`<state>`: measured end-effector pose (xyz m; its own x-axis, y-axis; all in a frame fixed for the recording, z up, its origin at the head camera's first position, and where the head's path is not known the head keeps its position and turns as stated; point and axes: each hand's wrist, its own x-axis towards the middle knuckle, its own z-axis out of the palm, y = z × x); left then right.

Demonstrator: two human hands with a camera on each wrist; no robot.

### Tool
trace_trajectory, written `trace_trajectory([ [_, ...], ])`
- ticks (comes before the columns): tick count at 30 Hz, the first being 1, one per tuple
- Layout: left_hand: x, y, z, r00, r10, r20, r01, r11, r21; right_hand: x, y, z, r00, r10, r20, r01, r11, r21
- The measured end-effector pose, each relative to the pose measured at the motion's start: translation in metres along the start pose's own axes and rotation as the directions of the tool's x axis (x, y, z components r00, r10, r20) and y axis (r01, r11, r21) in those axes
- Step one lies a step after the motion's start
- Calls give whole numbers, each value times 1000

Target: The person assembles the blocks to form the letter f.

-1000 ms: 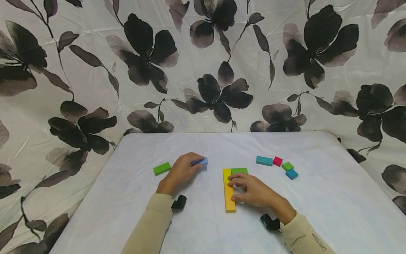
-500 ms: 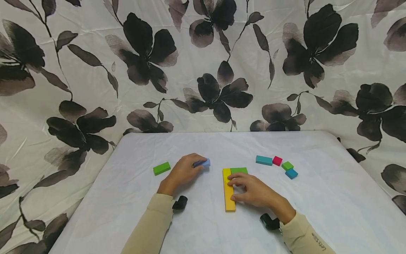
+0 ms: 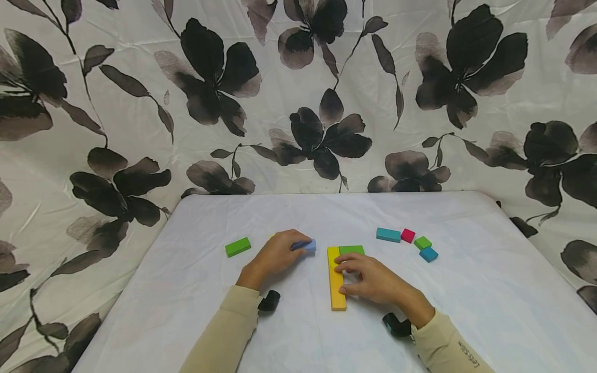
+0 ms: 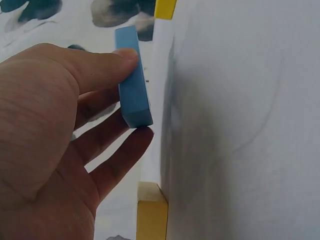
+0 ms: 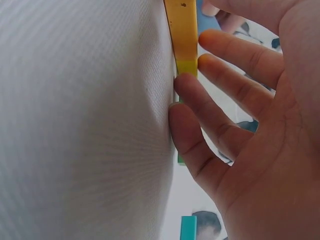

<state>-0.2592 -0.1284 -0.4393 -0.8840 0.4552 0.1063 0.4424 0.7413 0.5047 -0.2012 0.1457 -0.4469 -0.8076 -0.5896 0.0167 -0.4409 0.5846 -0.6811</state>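
My left hand (image 3: 275, 254) pinches a light blue block (image 3: 305, 245) just over the table, left of the yellow blocks. In the left wrist view the thumb lies on one face of that light blue block (image 4: 134, 82), fingers behind it. A long yellow block (image 3: 338, 292) lies lengthwise, a shorter yellow block (image 3: 333, 253) at its far end. Beside the shorter one sits a green block (image 3: 352, 249), partly hidden. My right hand (image 3: 373, 280) rests its fingertips against the yellow blocks' right side. In the right wrist view its fingers (image 5: 242, 55) are spread and loosely extended.
Another green block (image 3: 238, 247) lies at the left. A yellow piece (image 3: 272, 237) peeks out behind my left hand. Right of the middle stand a teal block (image 3: 388, 234), a red block (image 3: 408, 236), a small green block (image 3: 423, 243) and a blue block (image 3: 428, 254).
My left hand has moved right and slightly nearer with the light blue block, toward the yellow blocks. A bit of yellow now shows behind it. My right hand has stayed put.
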Motion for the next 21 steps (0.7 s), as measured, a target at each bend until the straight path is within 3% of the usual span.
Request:
trace_trajectory([
  [21, 7, 21, 14, 997, -15, 82, 5, 992, 124, 1, 0, 1, 1000, 1, 1, -1, 1000, 8],
])
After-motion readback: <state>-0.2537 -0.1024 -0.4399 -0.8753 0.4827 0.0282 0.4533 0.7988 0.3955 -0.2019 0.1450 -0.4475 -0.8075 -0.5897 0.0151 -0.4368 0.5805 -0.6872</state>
